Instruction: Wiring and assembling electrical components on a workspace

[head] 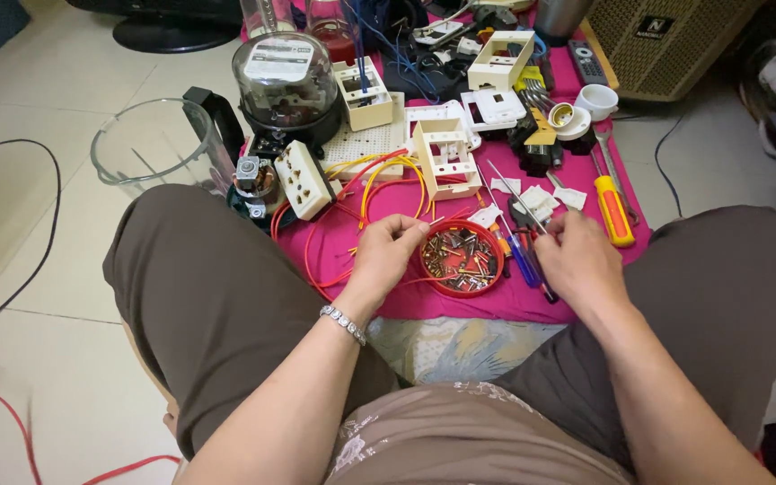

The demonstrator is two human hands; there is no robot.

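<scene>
My left hand (386, 254) hovers over the pink cloth (460, 301), its fingertips pinched on a thin red wire (321, 224) beside a round red lid full of small screws (462, 260). My right hand (578, 259) rests just right of that lid, fingers curled down over a blue-handled screwdriver (523, 256) and other thin tools; whether it grips one is hidden. Loops of red and yellow wire (379, 175) spread from my left hand toward a cream plastic socket box (445, 157).
A white multi-socket (303, 180), a glass-domed electric meter (286, 85), a clear glass jug (150, 148), an orange-handled screwdriver (613, 211), white lamp holders (586, 108) and more switch boxes crowd the cloth. My knees flank it. A black cable (42, 242) lies on the tiled floor.
</scene>
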